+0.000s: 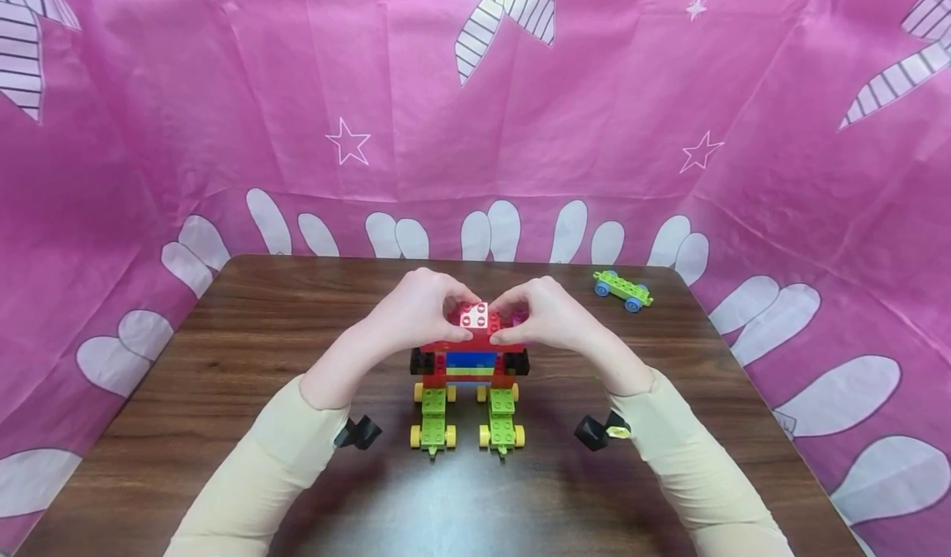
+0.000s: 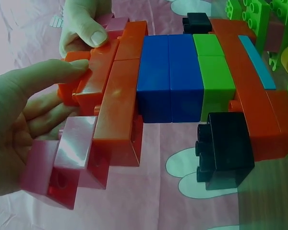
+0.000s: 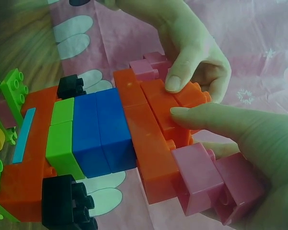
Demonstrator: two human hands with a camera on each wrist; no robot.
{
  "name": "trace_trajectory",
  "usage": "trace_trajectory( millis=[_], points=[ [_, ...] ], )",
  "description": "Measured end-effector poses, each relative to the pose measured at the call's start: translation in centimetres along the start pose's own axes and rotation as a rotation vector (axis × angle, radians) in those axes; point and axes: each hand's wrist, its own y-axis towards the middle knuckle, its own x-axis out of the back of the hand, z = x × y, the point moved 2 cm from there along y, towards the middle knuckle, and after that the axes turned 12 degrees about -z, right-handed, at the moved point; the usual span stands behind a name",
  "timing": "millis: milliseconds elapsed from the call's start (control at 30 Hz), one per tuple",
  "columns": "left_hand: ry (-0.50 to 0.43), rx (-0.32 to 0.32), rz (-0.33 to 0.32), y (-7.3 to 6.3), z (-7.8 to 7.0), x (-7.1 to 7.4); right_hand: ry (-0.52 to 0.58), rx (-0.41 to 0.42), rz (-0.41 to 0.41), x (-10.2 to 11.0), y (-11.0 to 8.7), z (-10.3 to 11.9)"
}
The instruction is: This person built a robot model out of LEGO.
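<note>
A figure of toy building bricks stands upright in the middle of the table, built on two green wheeled bases (image 1: 434, 427) with yellow wheels. Blue bricks (image 2: 170, 79) and green bricks (image 2: 216, 75) form its middle; black bricks (image 2: 230, 151) jut out on both sides. Above the blue lies a wide red layer (image 3: 151, 148), with stepped pink bricks (image 3: 198, 177) at its ends. My left hand (image 1: 425, 313) and right hand (image 1: 548, 313) pinch the red bricks (image 2: 98, 69) at the top from either side. Both thumbs lie on their near face, with the fingers behind, partly hidden.
A loose green wheeled base (image 1: 622, 288) with blue wheels sits at the back right of the brown wooden table (image 1: 260, 334). Behind it hangs a pink patterned cloth (image 1: 416, 161). Black wrist devices (image 1: 592, 433) stick out below both sleeves.
</note>
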Motion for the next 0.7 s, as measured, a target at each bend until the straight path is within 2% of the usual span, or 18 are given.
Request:
trace_trajectory(
  millis=[167, 433, 700],
  points=[
    [-0.004, 0.035, -0.003, 0.26, -0.02, 0.02, 0.009, -0.005, 0.001, 0.05, -0.01, 0.11],
    [0.001, 0.034, 0.018, 0.51, 0.13, 0.14, 0.002, 0.009, -0.004, 0.08, 0.04, 0.01],
    [-0.032, 0.062, 0.049, 0.59, 0.42, 0.09, 0.015, -0.009, 0.001, -0.05, 0.01, -0.14]
  ],
)
